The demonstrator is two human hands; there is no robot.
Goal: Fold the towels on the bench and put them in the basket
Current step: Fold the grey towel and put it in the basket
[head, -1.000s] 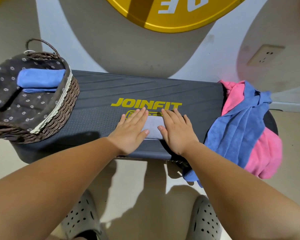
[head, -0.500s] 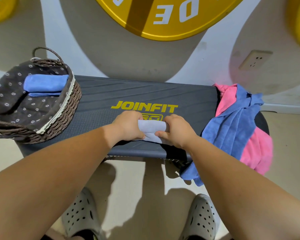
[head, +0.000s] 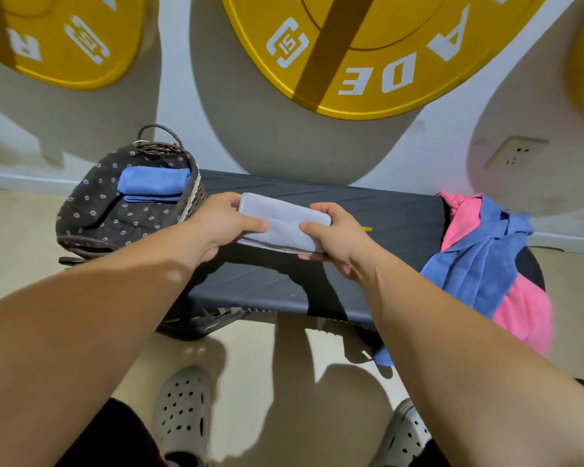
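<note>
1. Pale grey folded cloth towel [head: 280,222]: held just above the dark flat bench [head: 368,210], over its middle.
2. Left hand [head: 223,220] grips the towel's left end, thumb on top; right hand [head: 338,235] grips its right end likewise.
3. Brown woven basket [head: 91,242] with dotted lining: on the bench's left end, containing a folded blue towel [head: 152,180].
4. Loose blue towel [head: 479,264] and pink towel [head: 523,315]: heaped on the bench's right end.

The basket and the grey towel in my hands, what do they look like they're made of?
The basket looks like dark brown woven wicker or rattan, going by its braided rim and handle. Its lining is matte brown cloth printed with small flowers. The grey towel looks like soft, matte cloth, possibly microfibre: it lies in limp folded layers, with what looks like a stitched edge.
</note>
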